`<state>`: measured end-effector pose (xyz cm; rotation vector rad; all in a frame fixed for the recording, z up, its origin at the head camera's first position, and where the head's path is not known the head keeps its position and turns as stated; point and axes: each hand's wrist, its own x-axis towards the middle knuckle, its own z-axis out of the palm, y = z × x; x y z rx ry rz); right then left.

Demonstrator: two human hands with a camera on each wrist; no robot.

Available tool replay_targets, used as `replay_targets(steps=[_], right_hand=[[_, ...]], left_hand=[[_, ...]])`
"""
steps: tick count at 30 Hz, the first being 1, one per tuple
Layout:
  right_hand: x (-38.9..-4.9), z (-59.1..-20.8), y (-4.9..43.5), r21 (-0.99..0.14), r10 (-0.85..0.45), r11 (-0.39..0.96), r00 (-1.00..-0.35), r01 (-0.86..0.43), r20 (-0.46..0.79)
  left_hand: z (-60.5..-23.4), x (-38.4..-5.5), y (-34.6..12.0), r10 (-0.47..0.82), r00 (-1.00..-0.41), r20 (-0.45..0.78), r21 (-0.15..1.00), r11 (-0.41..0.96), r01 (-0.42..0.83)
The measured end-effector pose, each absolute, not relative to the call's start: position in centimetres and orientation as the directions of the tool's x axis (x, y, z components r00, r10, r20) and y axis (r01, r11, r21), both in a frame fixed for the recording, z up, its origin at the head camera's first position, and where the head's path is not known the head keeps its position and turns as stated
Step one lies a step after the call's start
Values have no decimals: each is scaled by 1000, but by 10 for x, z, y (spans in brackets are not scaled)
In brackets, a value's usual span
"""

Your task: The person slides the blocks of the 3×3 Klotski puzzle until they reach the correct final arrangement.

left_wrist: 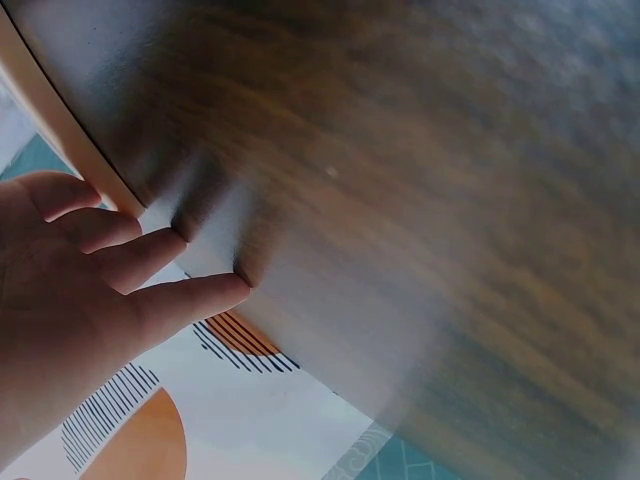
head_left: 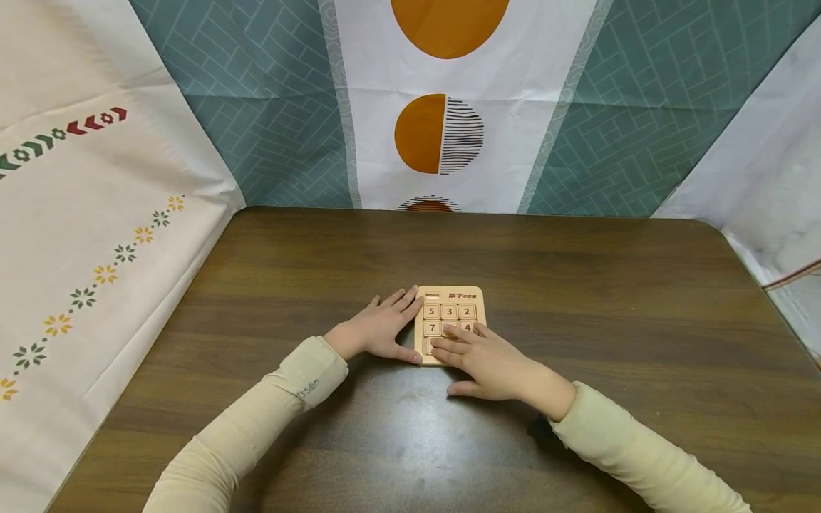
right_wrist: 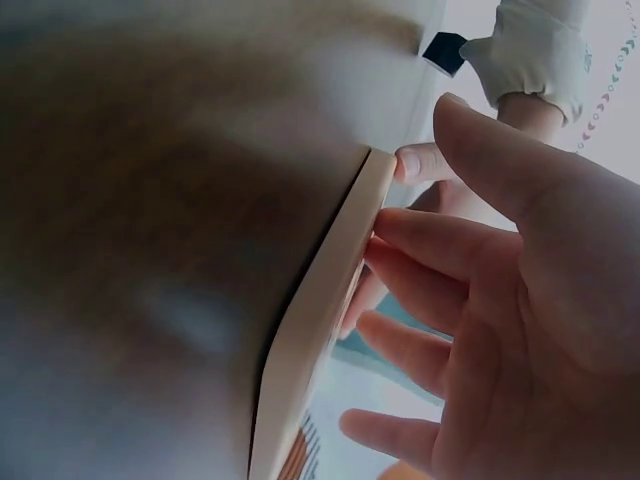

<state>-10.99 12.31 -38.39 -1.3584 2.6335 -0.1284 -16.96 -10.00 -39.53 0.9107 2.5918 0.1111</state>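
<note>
A square wooden sliding number puzzle (head_left: 479, 291) lies flat on the table. Its top row of tiles reads 5, 3, 2; a 7 and a 4 show in the row below. My left hand (head_left: 385, 331) rests along the puzzle's left side, fingers spread, thumb at the lower left corner. Over the lower tiles lies my right hand (head_left: 494, 363), with loosely straight fingertips on them and the thumb out to the side. Those fingers hide several tiles. In the right wrist view, the fingertips meet the top of the pale board (right_wrist: 315, 310).
The dark wood-grain table (head_left: 321, 256) ends at a back edge where a teal and white patterned cloth (head_left: 282, 142) hangs. A white embroidered cloth (head_left: 96, 206) drapes on the left, and a pale cloth (head_left: 763, 157) on the right.
</note>
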Motion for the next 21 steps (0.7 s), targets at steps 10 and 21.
replay_targets(steps=[10,21], right_hand=[[-107,-381,143,-203,-801,598,-590,-775,-106],[-112,-382,143,-204,-809,586,-580,-784,-96]], left_hand=[[-393,-170,-101,621,-713,-325,202,783,589],[-393,-168,-100,612,-715,-339,200,789,580]])
